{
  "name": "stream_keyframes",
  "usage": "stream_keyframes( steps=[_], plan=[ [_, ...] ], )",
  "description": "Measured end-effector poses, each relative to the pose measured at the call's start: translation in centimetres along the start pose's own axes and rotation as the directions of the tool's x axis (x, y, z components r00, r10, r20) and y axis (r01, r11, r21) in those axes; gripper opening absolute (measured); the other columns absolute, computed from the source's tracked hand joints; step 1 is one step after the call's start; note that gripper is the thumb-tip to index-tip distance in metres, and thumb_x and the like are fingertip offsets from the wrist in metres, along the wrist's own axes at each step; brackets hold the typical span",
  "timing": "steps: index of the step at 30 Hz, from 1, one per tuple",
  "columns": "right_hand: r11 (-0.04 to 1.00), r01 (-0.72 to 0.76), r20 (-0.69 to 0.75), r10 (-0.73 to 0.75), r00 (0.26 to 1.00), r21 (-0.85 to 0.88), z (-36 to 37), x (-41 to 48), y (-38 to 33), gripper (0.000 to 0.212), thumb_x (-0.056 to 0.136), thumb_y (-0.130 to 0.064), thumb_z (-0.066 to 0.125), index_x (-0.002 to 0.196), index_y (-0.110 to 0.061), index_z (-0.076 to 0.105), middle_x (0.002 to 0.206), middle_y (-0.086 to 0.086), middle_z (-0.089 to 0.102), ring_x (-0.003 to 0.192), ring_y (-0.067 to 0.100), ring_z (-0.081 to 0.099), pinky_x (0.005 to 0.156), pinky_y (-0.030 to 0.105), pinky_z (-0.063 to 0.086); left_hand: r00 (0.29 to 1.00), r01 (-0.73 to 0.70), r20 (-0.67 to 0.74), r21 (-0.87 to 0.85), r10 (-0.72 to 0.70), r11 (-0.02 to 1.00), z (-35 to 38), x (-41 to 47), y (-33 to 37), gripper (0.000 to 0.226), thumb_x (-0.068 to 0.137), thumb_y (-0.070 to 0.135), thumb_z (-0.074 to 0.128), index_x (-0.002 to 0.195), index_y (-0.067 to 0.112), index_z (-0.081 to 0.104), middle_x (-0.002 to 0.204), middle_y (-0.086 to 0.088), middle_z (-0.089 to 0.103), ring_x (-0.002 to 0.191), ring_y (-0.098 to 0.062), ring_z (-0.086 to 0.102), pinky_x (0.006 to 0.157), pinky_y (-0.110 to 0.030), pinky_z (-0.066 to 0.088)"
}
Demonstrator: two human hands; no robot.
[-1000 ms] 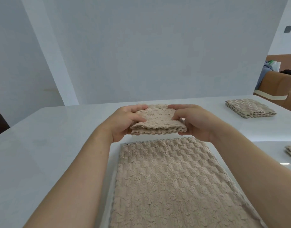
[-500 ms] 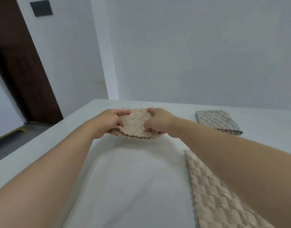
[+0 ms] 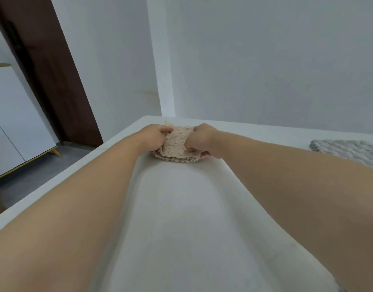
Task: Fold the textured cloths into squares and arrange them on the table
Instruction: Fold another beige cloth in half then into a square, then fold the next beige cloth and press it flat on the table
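Observation:
A beige textured cloth (image 3: 177, 144), folded into a small thick square, lies far out near the back left corner of the white table (image 3: 181, 218). My left hand (image 3: 154, 138) grips its left edge, thumb on top. My right hand (image 3: 200, 140) grips its right edge, fingers curled under it. Both arms are stretched far forward. Whether the cloth's underside touches the table I cannot tell. A second folded cloth (image 3: 348, 149), greyish in this light, lies on the table at the right edge of view.
The table's left edge runs diagonally from the lower left to the far corner. Beyond it are a grey floor, a white cabinet (image 3: 10, 123) on gold legs and a dark brown door (image 3: 52, 70). A white wall stands just behind the table.
My view swung left and both hands carried the folded cloth farther out toward the table's back left corner. The large flat cloth has left the view.

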State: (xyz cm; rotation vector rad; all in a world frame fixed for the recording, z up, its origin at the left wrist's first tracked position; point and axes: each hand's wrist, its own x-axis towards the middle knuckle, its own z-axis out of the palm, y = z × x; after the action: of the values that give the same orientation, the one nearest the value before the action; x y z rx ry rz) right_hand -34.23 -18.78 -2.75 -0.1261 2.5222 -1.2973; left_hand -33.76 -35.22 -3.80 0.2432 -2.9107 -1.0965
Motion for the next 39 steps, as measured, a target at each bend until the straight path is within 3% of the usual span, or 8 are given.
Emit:
stream_keyframes(
  steps=[3, 6, 9, 12, 16, 24, 29, 39],
  plan=[
    [0.967, -0.008, -0.012, 0.006, 1.000, -0.253, 0.1, 0.3, 0.3, 0.032, 0.083, -0.010, 0.059, 0.114, -0.003, 0.062, 0.092, 0.014, 0.065, 0.078, 0.030, 0.066, 0.074, 0.031, 0.057, 0.998, 0.004, 0.053, 0.195, -0.015, 0.981, 0.5, 1.1, -0.2, 0.067, 0.090, -0.001, 0.040, 0.145, 0.034, 0.053, 0.148, 0.002, 0.052, 0.121, -0.024, 0.057, 0.085, -0.024, 0.050],
    [0.809, -0.011, -0.018, 0.001, 1.000, -0.587, 0.0, 0.1, 0.3, 0.044, 0.093, -0.028, 0.045, 0.133, -0.013, 0.051, 0.134, 0.014, 0.051, 0.125, 0.035, 0.049, 0.104, 0.037, 0.040, 0.995, -0.045, 0.096, 0.640, -0.021, 0.767, 0.2, 1.5, 0.5, 0.070, 0.087, 0.016, 0.046, 0.150, 0.048, 0.040, 0.159, 0.001, 0.039, 0.139, -0.030, 0.042, 0.111, -0.040, 0.040],
    [0.734, 0.024, 0.025, -0.010, 1.000, -0.679, -0.5, 0.8, 0.4, 0.059, 0.096, -0.035, 0.043, 0.153, -0.018, 0.037, 0.167, 0.011, 0.010, 0.154, 0.037, 0.001, 0.121, 0.052, 0.012, 0.991, -0.122, 0.134, 0.859, 0.012, 0.498, -0.1, 0.8, 2.3, 0.068, 0.091, 0.017, 0.042, 0.154, 0.041, 0.034, 0.166, -0.001, 0.021, 0.146, -0.037, 0.029, 0.113, -0.049, 0.038],
    [0.686, 0.069, 0.052, -0.045, 0.998, -0.724, -0.7, 1.4, 0.8, 0.041, 0.086, -0.039, 0.040, 0.121, -0.021, 0.054, 0.159, 0.006, 0.037, 0.152, 0.031, 0.017, 0.120, 0.056, 0.012, 0.988, -0.151, 0.149, 0.895, 0.036, 0.419, 0.3, 0.3, 2.6, 0.064, 0.089, 0.015, 0.049, 0.150, 0.032, 0.041, 0.147, -0.002, 0.050, 0.130, -0.031, 0.051, 0.100, -0.043, 0.049],
    [0.729, 0.069, 0.051, -0.047, 0.998, -0.681, -0.8, 1.0, 2.1, 0.071, 0.079, -0.044, 0.039, 0.146, -0.023, 0.039, 0.151, -0.003, 0.042, 0.144, 0.032, 0.029, 0.116, 0.054, 0.022, 0.992, -0.125, 0.116, 0.875, 0.048, 0.468, 1.1, -0.2, 1.0, 0.062, 0.093, 0.022, 0.053, 0.152, 0.029, 0.032, 0.142, -0.001, 0.054, 0.126, -0.029, 0.052, 0.097, -0.042, 0.048],
    [0.794, 0.125, -0.029, -0.176, 0.984, -0.595, -5.5, -4.0, 2.5, 0.057, 0.102, -0.030, 0.034, 0.158, -0.022, 0.028, 0.164, -0.002, 0.029, 0.151, 0.028, 0.024, 0.121, 0.044, 0.022, 0.964, -0.120, 0.019, 0.920, 0.264, 0.373, 1.3, -6.5, 5.9, 0.045, 0.088, 0.012, 0.055, 0.132, 0.016, 0.045, 0.123, -0.004, 0.057, 0.114, -0.027, 0.054, 0.076, -0.037, 0.032],
    [0.779, 0.181, -0.009, -0.233, 0.973, -0.600, -10.1, -10.7, 4.5, 0.037, 0.100, -0.024, 0.037, 0.131, -0.029, 0.058, 0.139, -0.015, 0.052, 0.137, 0.020, 0.040, 0.112, 0.032, 0.032, 0.944, -0.253, 0.100, 0.832, 0.314, 0.494, 2.8, -13.6, 10.1, 0.038, 0.084, 0.004, 0.048, 0.120, 0.015, 0.054, 0.118, -0.002, 0.057, 0.108, -0.027, 0.058, 0.075, -0.034, 0.040],
    [0.816, 0.141, -0.111, -0.242, 0.964, -0.561, -18.1, -27.4, 13.9, 0.046, 0.093, -0.007, 0.043, 0.129, -0.024, 0.067, 0.132, -0.010, 0.063, 0.125, 0.011, 0.055, 0.104, 0.023, 0.040, 0.892, -0.443, 0.240, 0.631, 0.383, 0.637, 11.3, -26.6, 19.1, 0.053, 0.086, 0.002, 0.045, 0.132, 0.023, 0.063, 0.133, 0.001, 0.062, 0.114, -0.021, 0.061, 0.093, -0.040, 0.055]
  ],
)
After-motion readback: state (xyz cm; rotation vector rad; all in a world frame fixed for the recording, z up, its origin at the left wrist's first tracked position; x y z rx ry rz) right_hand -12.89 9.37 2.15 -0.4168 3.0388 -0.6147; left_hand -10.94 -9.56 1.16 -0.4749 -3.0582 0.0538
